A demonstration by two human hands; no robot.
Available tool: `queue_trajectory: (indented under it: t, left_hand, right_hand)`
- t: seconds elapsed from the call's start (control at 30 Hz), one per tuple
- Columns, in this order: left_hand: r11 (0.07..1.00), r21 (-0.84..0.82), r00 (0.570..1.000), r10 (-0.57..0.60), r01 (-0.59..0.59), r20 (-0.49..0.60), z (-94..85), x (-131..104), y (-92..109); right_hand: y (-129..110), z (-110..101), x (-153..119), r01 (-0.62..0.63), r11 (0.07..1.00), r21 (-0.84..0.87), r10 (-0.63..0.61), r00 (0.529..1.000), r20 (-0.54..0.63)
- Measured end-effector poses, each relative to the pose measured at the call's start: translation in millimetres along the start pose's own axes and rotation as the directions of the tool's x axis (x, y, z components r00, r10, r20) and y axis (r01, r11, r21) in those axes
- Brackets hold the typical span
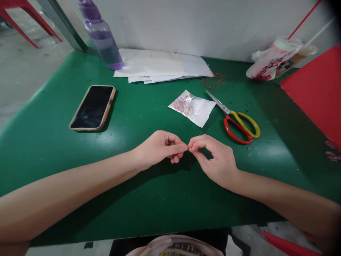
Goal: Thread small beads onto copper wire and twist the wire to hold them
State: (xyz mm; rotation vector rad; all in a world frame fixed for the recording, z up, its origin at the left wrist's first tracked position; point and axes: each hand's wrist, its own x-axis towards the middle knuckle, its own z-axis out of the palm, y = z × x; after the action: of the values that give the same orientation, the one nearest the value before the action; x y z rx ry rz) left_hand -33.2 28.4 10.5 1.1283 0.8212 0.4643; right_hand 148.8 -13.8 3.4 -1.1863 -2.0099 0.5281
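Observation:
My left hand (pixel 166 147) and my right hand (pixel 214 158) meet fingertip to fingertip over the middle of the green table (pixel 149 209). Both are closed in a pinch on a thin brown cord (pixel 190 163), whose end hangs below the fingertips. Whatever else sits between the fingertips is too small to make out. Beyond my hands lies a small clear-and-white packet (pixel 193 108) with tiny colourful beads in its left part. Just right of it rest scissors (pixel 237 122) with one red and one yellow handle, blades slightly apart.
A phone (pixel 93 107) lies at left. Behind it stand a purple bottle (pixel 103 41) and stacked white papers (pixel 160 65). A coil of brown cord (pixel 214 81) lies near the papers. Bagged drinks with straws (pixel 277 58) and a red panel (pixel 317 92) occupy the right side.

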Motion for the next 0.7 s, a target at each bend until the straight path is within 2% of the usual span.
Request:
queue_trajectory:
  t: [0.13, 0.43, 0.7]
  left_hand:
    - [0.995, -0.103, 1.0, 0.006, -0.009, -0.028, -0.2, 0.8, -3.8]
    - [0.971, -0.237, 0.999, -0.028, 0.022, -0.021, 2.1, 1.4, -4.7]
    - [0.993, -0.114, 1.0, 0.006, -0.008, -0.012, 4.4, -0.9, -5.2]
  right_hand:
    - [1.4, -1.0, 1.8, 0.006, 1.0, -0.006, -0.007, 0.999, -0.049]
    - [3.3, -8.9, 0.3, 0.032, 0.999, 0.037, -0.031, 0.999, -0.039]
    - [6.2, -10.5, -1.2, 0.044, 0.999, 0.025, -0.044, 0.999, -0.014]
